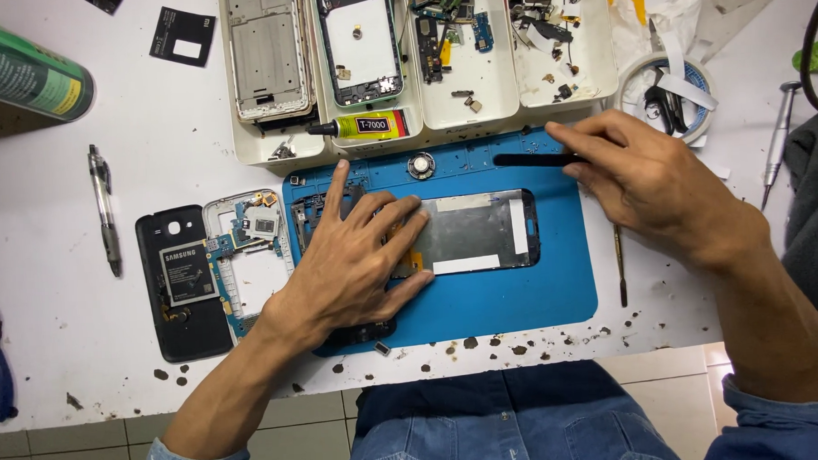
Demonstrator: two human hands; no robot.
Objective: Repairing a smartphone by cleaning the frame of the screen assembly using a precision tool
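On the desk's blue mat (520,299), my left hand (356,259) flat pins the phone frame (477,232) while my right hand (647,172) pinches the black pry tool (533,159), ready for careful levering.

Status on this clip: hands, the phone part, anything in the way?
Left hand flat on grey phone screen panel, on blue work mat. Right hand pinching thin black pry tool at mat's top edge. Nothing between them.

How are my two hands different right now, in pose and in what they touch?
The left hand lies flat, fingers spread, pressing the phone screen assembly; the right hand is curled, pinching a black pry tool. The left rests mid-mat, the right at the blue mat's upper edge. Both are bare.
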